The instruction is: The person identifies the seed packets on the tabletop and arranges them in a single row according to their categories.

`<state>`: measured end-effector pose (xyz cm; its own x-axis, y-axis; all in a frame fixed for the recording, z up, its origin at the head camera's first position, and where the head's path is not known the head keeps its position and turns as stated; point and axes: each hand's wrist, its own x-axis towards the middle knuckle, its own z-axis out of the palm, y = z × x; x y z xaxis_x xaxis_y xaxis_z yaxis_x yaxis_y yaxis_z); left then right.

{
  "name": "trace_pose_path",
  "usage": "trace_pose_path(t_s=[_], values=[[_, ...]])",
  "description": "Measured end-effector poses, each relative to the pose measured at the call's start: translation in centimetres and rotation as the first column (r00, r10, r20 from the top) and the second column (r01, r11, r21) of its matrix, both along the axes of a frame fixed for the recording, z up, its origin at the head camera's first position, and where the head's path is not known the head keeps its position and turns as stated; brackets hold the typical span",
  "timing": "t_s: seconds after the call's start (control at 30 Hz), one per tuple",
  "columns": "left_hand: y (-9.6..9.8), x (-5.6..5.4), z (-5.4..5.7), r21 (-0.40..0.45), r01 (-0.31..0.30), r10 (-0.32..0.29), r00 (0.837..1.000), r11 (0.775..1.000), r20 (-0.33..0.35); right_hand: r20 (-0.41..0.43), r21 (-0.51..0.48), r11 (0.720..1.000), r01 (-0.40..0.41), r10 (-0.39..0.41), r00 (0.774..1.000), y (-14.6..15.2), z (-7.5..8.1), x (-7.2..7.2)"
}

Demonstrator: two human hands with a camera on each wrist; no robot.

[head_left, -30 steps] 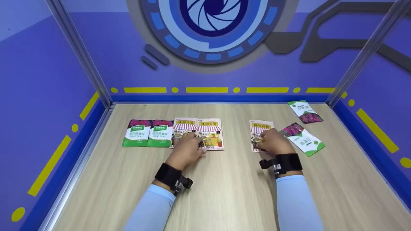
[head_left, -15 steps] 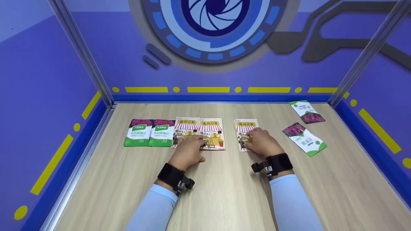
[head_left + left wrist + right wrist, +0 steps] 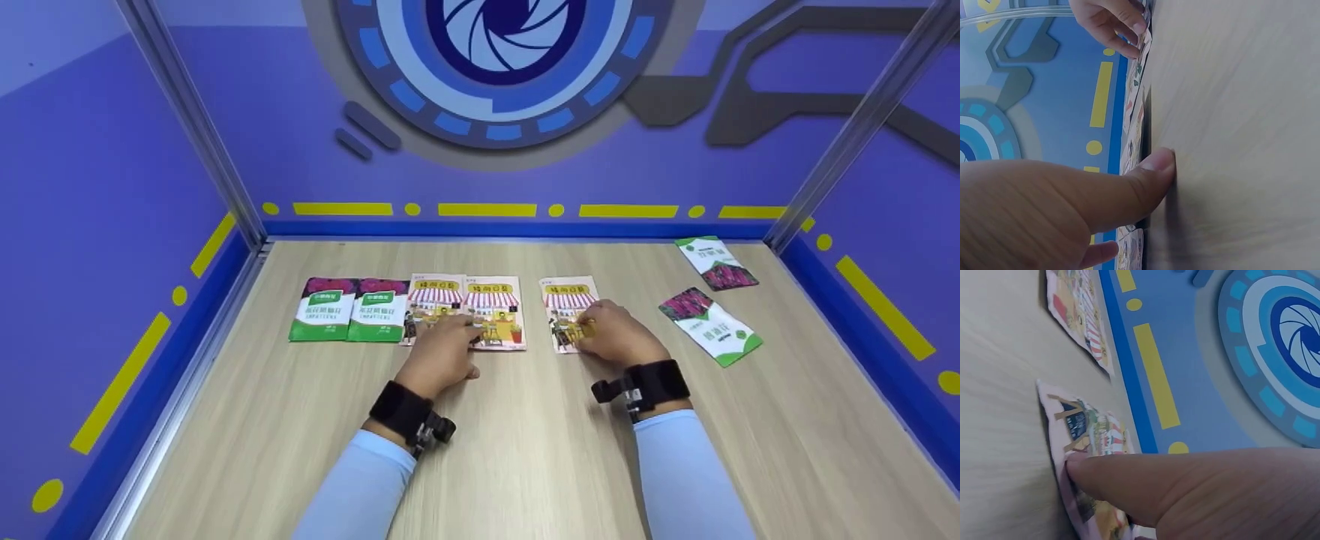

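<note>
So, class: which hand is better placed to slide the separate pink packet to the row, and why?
Likely the right hand: it touches the separate pink packet, while the left hand lies over the row's pink packets.

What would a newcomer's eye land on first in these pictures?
Probably the big blue emblem with its shutter-like swirl, high on the back wall. Next, the row of four packets left of centre on the table, the left hand over its pink pair, and the right hand touching a separate pink packet. Two tilted green-and-white packets lie farther right.
</note>
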<state>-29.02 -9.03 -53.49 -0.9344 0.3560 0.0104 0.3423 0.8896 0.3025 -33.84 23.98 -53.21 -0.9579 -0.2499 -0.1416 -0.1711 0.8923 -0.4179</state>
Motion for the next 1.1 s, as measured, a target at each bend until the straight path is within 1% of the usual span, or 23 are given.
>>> trace_pose_path(t_s=[0.03,0.17,0.27,0.4,0.67,0.93,1.1], values=[[0.0,0.0,0.0,0.003,0.001,-0.001,1.000,1.000,0.004,0.001,-0.007,1.000,0.002,-0.002,1.000,0.0,-0.1,0.0],[0.0,0.1,0.1,0.011,0.004,-0.004,1.000,1.000,0.000,-0.038,-0.011,1.000,-0.004,0.003,0.999,-0.3,-0.6,-0.2],[0.0,0.1,0.1,0.010,-0.002,0.002,1.000,1.000,-0.005,-0.051,0.005,1.000,0.008,-0.008,0.999,-0.9,-0.8,-0.2],[0.1,0.2,0.1,0.013,-0.007,0.007,1.000,1.000,0.010,-0.055,0.036,0.999,0.020,-0.018,0.998,-1.9,-1.1,-0.2],[0.2,0.2,0.1,0.012,-0.020,0.020,0.999,1.000,0.029,-0.101,0.045,0.999,-0.019,0.023,0.995,-3.5,-1.6,0.1],[0.3,0.1,-0.1,0.018,-0.031,0.030,0.998,0.999,0.048,-0.104,0.045,0.999,-0.016,0.020,0.994,-3.8,-1.8,0.1],[0.3,0.1,-0.1,0.014,-0.032,0.032,0.999,0.999,0.040,-0.102,0.044,0.999,-0.017,0.022,0.995,-3.9,-1.7,0.2]])
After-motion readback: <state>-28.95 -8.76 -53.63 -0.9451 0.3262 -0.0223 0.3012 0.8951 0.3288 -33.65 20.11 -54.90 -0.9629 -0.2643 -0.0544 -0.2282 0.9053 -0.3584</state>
